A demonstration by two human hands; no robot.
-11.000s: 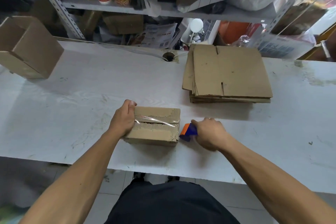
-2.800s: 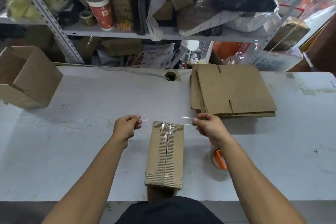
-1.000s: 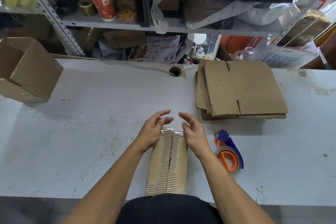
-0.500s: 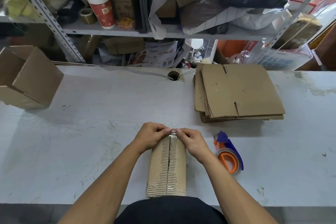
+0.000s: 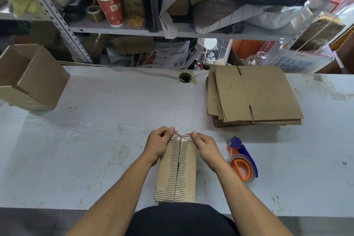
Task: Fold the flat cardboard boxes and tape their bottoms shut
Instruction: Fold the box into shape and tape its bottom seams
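Note:
A small folded cardboard box [image 5: 177, 170] lies bottom-up at the table's near edge, its two flaps meeting in a centre seam. Clear tape crosses its far end and its near end. My left hand [image 5: 159, 144] grips the box's far left corner, thumb pressing on the tape. My right hand [image 5: 206, 147] grips the far right corner the same way. An orange and blue tape dispenser [image 5: 242, 161] lies on the table just right of my right hand. A stack of flat cardboard boxes [image 5: 252, 94] sits at the back right.
The white table [image 5: 95, 140] has a cable hole [image 5: 184, 78] at its back edge. A folded open box [image 5: 32, 78] lies on its side at the far left. Cluttered metal shelves [image 5: 134, 30] rise behind the table.
Both hands have slid apart along the box's far edge, from the centre seam out to the corners, pressing the tape down. The box and dispenser have stayed put.

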